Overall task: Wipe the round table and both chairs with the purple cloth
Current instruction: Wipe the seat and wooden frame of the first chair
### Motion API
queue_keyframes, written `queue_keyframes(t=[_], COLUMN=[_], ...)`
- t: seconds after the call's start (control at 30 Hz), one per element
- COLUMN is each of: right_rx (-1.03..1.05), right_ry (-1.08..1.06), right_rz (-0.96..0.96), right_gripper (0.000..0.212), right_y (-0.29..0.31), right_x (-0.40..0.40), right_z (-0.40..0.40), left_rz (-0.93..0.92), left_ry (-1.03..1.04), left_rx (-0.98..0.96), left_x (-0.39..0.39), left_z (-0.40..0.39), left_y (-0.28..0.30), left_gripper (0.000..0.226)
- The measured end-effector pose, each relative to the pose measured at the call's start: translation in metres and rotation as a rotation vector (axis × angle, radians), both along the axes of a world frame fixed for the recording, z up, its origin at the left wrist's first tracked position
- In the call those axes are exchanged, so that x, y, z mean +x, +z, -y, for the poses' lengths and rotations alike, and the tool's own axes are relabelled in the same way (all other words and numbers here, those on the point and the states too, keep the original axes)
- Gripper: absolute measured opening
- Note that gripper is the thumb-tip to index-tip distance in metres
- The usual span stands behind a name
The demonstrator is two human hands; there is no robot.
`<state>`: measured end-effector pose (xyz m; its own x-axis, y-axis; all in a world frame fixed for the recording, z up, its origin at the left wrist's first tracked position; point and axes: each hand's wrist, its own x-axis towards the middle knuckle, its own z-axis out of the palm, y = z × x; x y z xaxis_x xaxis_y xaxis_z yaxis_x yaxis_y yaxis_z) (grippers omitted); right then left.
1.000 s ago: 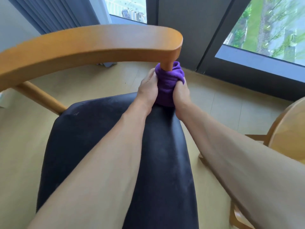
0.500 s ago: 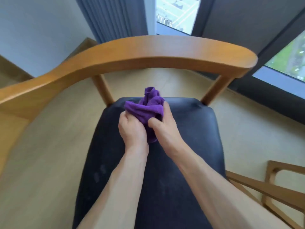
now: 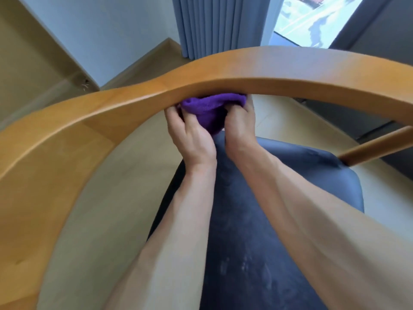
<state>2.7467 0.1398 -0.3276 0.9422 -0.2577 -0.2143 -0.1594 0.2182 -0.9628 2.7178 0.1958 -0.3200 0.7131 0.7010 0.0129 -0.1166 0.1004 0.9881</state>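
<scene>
A wooden chair with a curved backrest rail (image 3: pixel 223 70) and a dark blue seat cushion (image 3: pixel 257 220) fills the view. The purple cloth (image 3: pixel 210 110) is bunched just under the rail, above the seat's far left corner. My left hand (image 3: pixel 190 135) grips the cloth from the left and my right hand (image 3: pixel 240 126) grips it from the right, fingers curled into the fabric. The rail hides the cloth's top edge and whatever the cloth wraps. The round table is out of view.
A second wooden spindle (image 3: pixel 377 146) joins seat and rail at the right. Blue-grey curtains (image 3: pixel 219 25) and a window (image 3: pixel 312 19) stand behind the chair. Pale wooden floor (image 3: pixel 138 135) surrounds it, with a white wall (image 3: pixel 100 30) at the left.
Both hands carried the cloth from the right spindle, across the seat, to the left side under the rail. The view swung left with them.
</scene>
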Motion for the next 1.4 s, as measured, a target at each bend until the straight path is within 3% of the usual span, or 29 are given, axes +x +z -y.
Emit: queue_keyframes(t=[0.07,0.2,0.3,0.37,0.5,0.57,0.63,0.83,1.03,1.2,1.3,1.4], right_rx=[-0.057,-0.451,-0.497,-0.443,-0.274,-0.218,-0.231,-0.558,-0.603,-0.546,-0.435,-0.343], right_ry=[0.053,0.351,0.393,0.343,0.144,0.051,0.029,0.228,0.179,0.262,0.271,0.234], right_rz=[-0.017,-0.034,-0.094,-0.105,0.061,0.129,0.124,-0.133,-0.177,-0.197,-0.226,-0.186], right_gripper=[0.039,0.042,0.046,0.044,0.046,0.047,0.048,0.05,0.05,0.034,0.04,0.047], right_y=[-0.013,-0.046,-0.045,-0.036,-0.015,-0.01,-0.014,-0.041,-0.023,-0.008,0.007,0.032], right_x=[0.002,-0.012,-0.006,-0.004,-0.006,-0.007,-0.01,-0.015,-0.027,-0.065,-0.086,-0.111], right_z=[0.0,0.002,0.003,0.002,-0.001,-0.004,-0.01,-0.013,-0.013,-0.002,0.0,0.0], left_rz=[-0.05,-0.44,-0.616,-0.576,-0.321,-0.188,-0.142,-0.573,-0.644,-0.638,-0.63,-0.541], left_ry=[-0.052,-0.328,-0.422,-0.41,-0.282,-0.28,-0.325,-0.642,-0.429,-0.514,-0.615,-0.628], left_rx=[0.044,0.276,0.166,0.08,-0.084,-0.21,-0.219,0.097,0.452,0.388,0.182,0.102], left_x=[0.01,0.026,0.024,0.029,0.038,0.039,0.041,0.03,0.009,-0.024,-0.04,-0.059], left_z=[-0.009,-0.029,-0.038,-0.039,-0.034,-0.037,-0.041,-0.057,-0.047,-0.047,-0.046,-0.044], left_y=[-0.015,-0.046,-0.046,-0.032,-0.01,-0.013,-0.022,-0.067,-0.055,-0.037,-0.013,0.012], left_gripper=[0.032,0.038,0.038,0.032,0.022,0.018,0.017,0.044,0.035,0.025,0.034,0.028])
